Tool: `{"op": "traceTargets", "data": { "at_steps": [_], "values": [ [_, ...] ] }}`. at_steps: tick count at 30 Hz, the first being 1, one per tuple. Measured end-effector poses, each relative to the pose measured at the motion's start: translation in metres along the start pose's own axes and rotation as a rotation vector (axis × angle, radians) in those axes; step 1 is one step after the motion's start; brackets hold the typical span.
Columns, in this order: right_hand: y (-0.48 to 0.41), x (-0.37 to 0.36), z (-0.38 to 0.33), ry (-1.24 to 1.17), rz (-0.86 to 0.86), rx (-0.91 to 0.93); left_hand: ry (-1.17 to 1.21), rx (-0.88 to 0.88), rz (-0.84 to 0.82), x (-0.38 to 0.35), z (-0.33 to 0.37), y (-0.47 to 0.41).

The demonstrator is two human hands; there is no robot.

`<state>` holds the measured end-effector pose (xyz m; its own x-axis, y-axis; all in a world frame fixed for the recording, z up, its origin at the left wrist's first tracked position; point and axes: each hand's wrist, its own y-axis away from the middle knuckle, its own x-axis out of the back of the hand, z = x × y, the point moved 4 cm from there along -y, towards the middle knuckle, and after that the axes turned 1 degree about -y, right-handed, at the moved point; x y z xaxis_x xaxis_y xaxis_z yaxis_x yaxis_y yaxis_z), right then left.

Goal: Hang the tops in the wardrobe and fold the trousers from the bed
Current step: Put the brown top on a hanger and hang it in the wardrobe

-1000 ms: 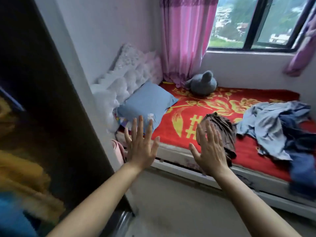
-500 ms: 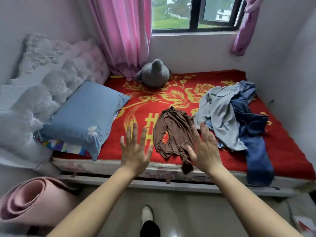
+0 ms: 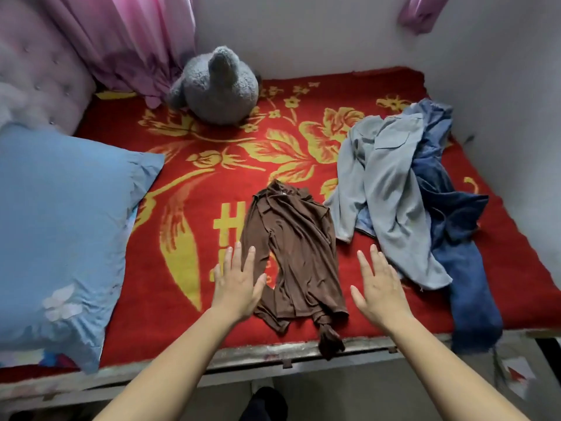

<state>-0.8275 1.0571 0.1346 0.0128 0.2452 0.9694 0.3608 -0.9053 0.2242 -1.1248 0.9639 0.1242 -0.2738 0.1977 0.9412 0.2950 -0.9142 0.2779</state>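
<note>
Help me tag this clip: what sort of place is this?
Most likely a home bedroom: a bed with a red floral blanket, a blue pillow at one end, and a grey plush toy by a pink curtain.

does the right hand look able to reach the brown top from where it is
Probably yes: the right hand is open just beside the brown top, with only bare red blanket between them.

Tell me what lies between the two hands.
The head view shows the crumpled brown top between the left hand and right hand, lying on the red blanket.
</note>
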Motion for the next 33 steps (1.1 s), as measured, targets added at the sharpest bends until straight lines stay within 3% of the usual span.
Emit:
{"op": "traceTargets", "data": {
  "at_steps": [4, 10, 19, 23, 28, 30, 33],
  "values": [
    [-0.078, -0.02, -0.009, -0.038, -0.07, 0.024, 0.04, 0.013, -0.051, -0.017, -0.007, -0.078],
    [-0.23, -0.065, -0.02, -0.252, -0.004, 0.066, 0.177, 0.07, -0.02, -0.057, -0.001, -0.205],
    [-0.434, -0.172, -0.014, -0.382, 0.145, -0.009, 0.376, 0.055, 0.329, -0.135, 0.002, -0.404],
    [-0.482, -0.214, -0.015, -0.449, 0.179, -0.099, 0.428, 0.103, 0.434, -0.157, 0.005, -0.475],
    [-0.506, -0.255, -0.009, -0.543, 0.244, -0.195, 0.425, 0.241, 0.272, -0.209, 0.004, -0.508],
    [-0.511, -0.259, -0.008, -0.562, 0.276, -0.209, 0.43, 0.25, 0.325, -0.213, 0.0, -0.51],
    [-0.511, -0.256, -0.003, -0.638, 0.259, -0.225, 0.626, 0.265, 0.398, -0.201, -0.006, -0.506]
  ]
}}
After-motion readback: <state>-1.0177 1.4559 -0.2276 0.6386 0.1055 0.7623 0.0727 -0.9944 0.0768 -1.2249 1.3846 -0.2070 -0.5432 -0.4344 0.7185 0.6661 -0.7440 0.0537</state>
